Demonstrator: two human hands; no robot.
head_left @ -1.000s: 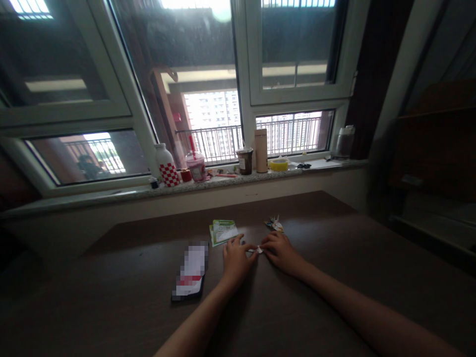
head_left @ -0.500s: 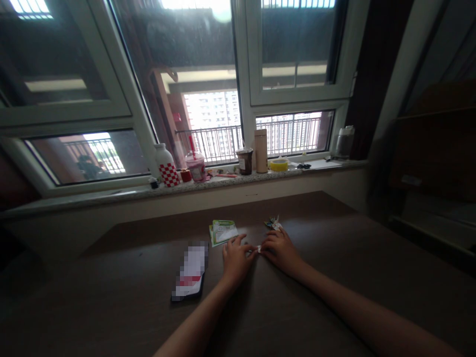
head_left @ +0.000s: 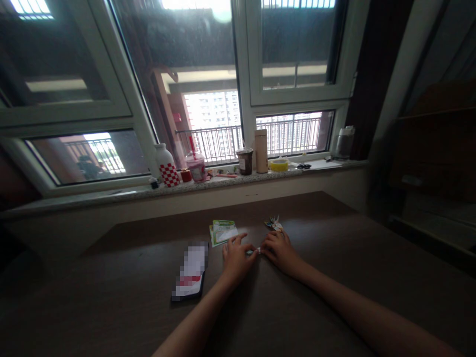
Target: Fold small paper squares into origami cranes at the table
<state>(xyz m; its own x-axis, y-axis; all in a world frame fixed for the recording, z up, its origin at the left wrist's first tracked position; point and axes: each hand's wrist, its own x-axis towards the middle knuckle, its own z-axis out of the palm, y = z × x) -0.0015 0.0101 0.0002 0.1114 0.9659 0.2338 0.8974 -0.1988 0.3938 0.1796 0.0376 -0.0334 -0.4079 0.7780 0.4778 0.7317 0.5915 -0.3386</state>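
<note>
Between the fingertips of both hands is a small white piece [head_left: 259, 250], too small to make out further, just above or on the brown table [head_left: 141, 277]. My left hand [head_left: 238, 255] pinches its left side with thumb and forefinger, the other fingers stretched forward. From the right, my right hand [head_left: 279, 248] holds the piece with its fingers curled. Just beyond the right hand lies a small heap of crumpled white and coloured scraps [head_left: 274, 223]. Green and white packets [head_left: 223, 231] lie flat beyond the left hand. A phone [head_left: 190, 272] with a blurred-out screen rests left of it.
Along the windowsill [head_left: 223, 182] stand a checkered bottle [head_left: 167, 166], a pink drink cup [head_left: 196, 167], a dark drink cup [head_left: 244, 161] and a tan flask [head_left: 261, 151]. A yellow tape roll [head_left: 278, 165] and black scissors [head_left: 304, 166] lie to their right.
Both hands stay in nearly the same place. The fingers have shifted slightly around the small white piece, and a little more of the left hand's thumb and forefinger gap shows.
</note>
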